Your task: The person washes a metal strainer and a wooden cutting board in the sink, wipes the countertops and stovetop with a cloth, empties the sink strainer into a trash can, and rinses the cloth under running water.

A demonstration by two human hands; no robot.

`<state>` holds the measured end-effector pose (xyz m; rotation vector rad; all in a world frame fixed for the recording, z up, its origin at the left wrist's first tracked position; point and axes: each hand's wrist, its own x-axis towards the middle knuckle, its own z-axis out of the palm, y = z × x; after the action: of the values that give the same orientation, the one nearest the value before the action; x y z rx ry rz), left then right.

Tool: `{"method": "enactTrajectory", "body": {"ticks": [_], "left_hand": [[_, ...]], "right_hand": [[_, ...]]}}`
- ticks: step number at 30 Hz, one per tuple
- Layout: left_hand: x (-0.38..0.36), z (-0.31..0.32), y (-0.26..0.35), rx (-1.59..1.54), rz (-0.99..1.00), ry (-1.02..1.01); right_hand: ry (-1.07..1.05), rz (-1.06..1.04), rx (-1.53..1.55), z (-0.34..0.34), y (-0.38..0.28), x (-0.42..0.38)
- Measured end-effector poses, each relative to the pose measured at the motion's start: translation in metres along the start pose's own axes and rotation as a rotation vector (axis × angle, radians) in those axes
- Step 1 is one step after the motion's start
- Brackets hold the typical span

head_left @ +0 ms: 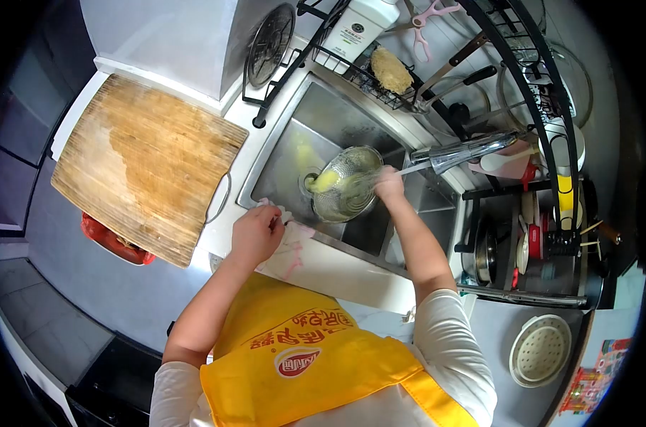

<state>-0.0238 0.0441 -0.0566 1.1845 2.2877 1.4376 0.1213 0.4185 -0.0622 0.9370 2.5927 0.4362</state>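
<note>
A round metal bowl (344, 203) is tilted in the stainless steel sink (269, 160), its opening toward the drain. My right hand (389, 186) grips its right rim. Water streams from the chrome faucet (472, 151) past that hand into the bowl. Something pale yellow (326, 181) lies at the bowl's lip near the drain, and a yellowish smear shows on the sink floor. At the sink's front edge, my left hand (257, 233) has its fingers curled on a white cloth with pink marks (289, 257).
A wooden cutting board (148, 167) lies left of the sink, over a red item (113, 238). Behind the sink, a black rack (323, 57) holds a white bottle (357, 32) and a tan sponge (391, 70). Utensils hang at right, above a white perforated basket (541, 351).
</note>
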Motion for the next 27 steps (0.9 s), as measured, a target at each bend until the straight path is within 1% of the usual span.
{"method": "enactTrajectory", "body": {"ticks": [2, 3, 5, 7, 11, 12, 14, 15, 16, 17, 18, 19, 21, 22, 24, 25, 26, 27], "left_hand": [[0.000, -0.002, 0.000, -0.015, -0.001, 0.005], [0.001, -0.002, 0.001, -0.012, -0.004, 0.000], [0.001, -0.003, 0.000, -0.009, -0.009, -0.006], [0.001, -0.003, -0.001, -0.033, 0.036, 0.033], [0.001, -0.002, 0.000, -0.060, -0.010, 0.011], [0.001, -0.002, -0.001, -0.057, -0.018, 0.008], [0.001, -0.001, -0.001, -0.052, -0.023, 0.003], [0.001, -0.001, 0.000, -0.039, -0.026, 0.006], [0.002, -0.001, 0.000, -0.025, -0.028, 0.009], [0.002, -0.001, 0.000, -0.023, -0.025, 0.007], [0.002, -0.001, 0.000, -0.015, -0.019, 0.009], [0.003, 0.000, 0.001, -0.009, -0.014, 0.011], [0.003, 0.002, 0.000, -0.021, -0.034, -0.008], [0.003, 0.001, 0.001, -0.032, -0.058, -0.031], [0.004, 0.000, 0.004, -0.010, -0.049, -0.040], [0.006, -0.001, 0.005, 0.006, -0.042, -0.036], [0.007, 0.001, 0.006, 0.010, -0.031, -0.052], [0.007, 0.002, 0.007, -0.003, -0.036, -0.037]], "right_hand": [[-0.091, 0.306, 0.237, -0.032, -0.022, -0.005], [-0.093, 0.304, 0.233, -0.046, -0.030, -0.008], [-0.078, 0.332, 0.336, -0.063, -0.040, -0.013], [-0.092, 0.290, 0.311, -0.050, -0.038, 0.000], [-0.126, 0.201, 0.247, -0.046, -0.035, 0.014], [-0.126, 0.202, 0.248, -0.051, -0.035, 0.012], [-0.197, 0.260, 0.296, -0.065, -0.032, -0.001], [-0.197, 0.262, 0.298, -0.056, -0.028, -0.005], [-0.332, 0.392, 0.652, -0.022, -0.018, -0.006], [-0.439, 0.577, 0.970, 0.011, -0.007, -0.007], [-0.490, 0.666, 1.115, 0.050, -0.002, -0.011], [-0.522, 0.631, 1.049, 0.101, 0.002, -0.013], [-0.543, 0.491, 0.834, 0.194, 0.003, -0.019], [-0.548, 0.496, 0.845, 0.183, -0.009, -0.033], [-0.506, 0.519, 0.680, 0.158, -0.027, -0.058], [-0.510, 0.531, 0.696, 0.149, -0.038, -0.064], [-0.298, 0.504, 0.594, 0.140, -0.047, -0.067], [-0.198, 0.495, 0.548, 0.128, -0.049, -0.072]]}}
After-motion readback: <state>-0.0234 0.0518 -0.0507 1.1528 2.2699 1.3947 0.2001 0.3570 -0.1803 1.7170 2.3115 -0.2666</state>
